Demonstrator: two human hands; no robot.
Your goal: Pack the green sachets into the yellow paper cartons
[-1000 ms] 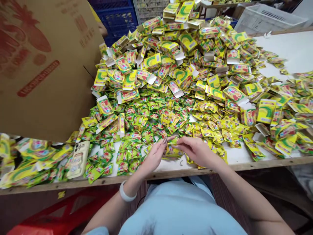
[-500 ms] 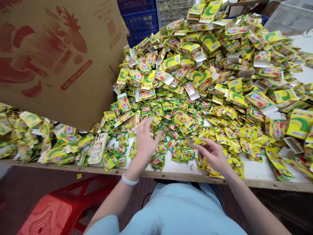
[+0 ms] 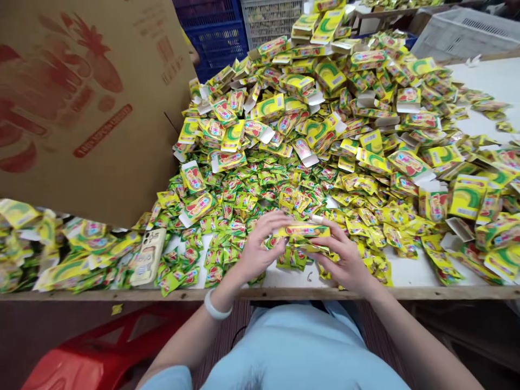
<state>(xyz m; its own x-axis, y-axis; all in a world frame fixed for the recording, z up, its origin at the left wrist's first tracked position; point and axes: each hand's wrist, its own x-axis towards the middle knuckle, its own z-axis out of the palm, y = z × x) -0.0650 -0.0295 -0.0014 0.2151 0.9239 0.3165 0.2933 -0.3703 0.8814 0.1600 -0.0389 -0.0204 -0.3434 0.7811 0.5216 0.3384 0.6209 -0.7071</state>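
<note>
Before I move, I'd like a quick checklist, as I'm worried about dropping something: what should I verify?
1. Small box held: ok, between left hand and right hand.
2. Box contents complete: cannot tell, its inside is not visible.
3. Phone away from both hands: ok, it lies off to the left.
4. Table free of loose packets around the hands: not ok, green and yellow packets lie close by.
5. Large carton clear of both hands: ok.

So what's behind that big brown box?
Past the right edge of the cardboard box, you can see blue crates and a sliver of someone's arm. The cardboard hides whatever is straight behind it, so I can't tell what's there.
</note>
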